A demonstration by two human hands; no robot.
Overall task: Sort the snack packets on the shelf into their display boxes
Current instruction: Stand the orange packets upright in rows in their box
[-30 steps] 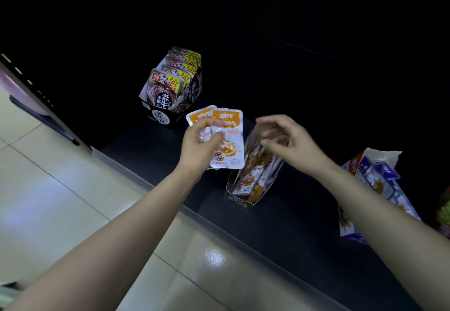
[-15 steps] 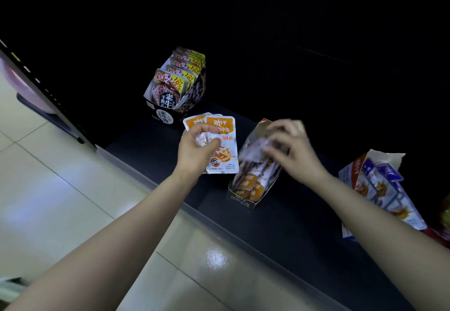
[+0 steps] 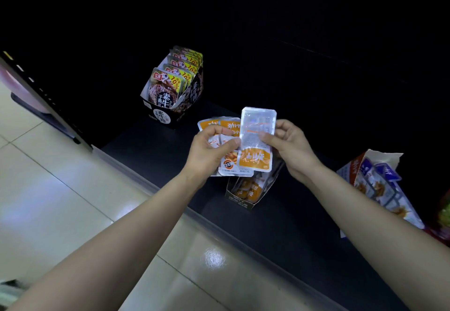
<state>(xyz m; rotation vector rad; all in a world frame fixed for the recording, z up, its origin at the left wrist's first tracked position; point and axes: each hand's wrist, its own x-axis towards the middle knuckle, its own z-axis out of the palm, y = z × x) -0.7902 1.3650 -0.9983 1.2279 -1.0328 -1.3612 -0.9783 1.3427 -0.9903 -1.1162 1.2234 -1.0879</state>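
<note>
- Since half a second ago, the right hand (image 3: 292, 147) is up out of the orange display box (image 3: 239, 198), pinching one packet (image 3: 258, 135) between thumb and fingers, plain back to the camera, right above that box.
- Left hand (image 3: 209, 154) grips a fan of orange packets (image 3: 227, 125) with thumb and curled fingers, just above-left of the box; the new packet overlaps the fan's right edge.
- Risk: slick foil and a loose fan, so merging them could let one slip out onto the floor (image 3: 73, 201) in front of the box.
- That packet faces the other way, so it might get stacked backwards.
- Black box (image 3: 160, 115) stands well behind-left, blue-packet box (image 3: 353, 167) well right; both are wrong-box traps.
</note>
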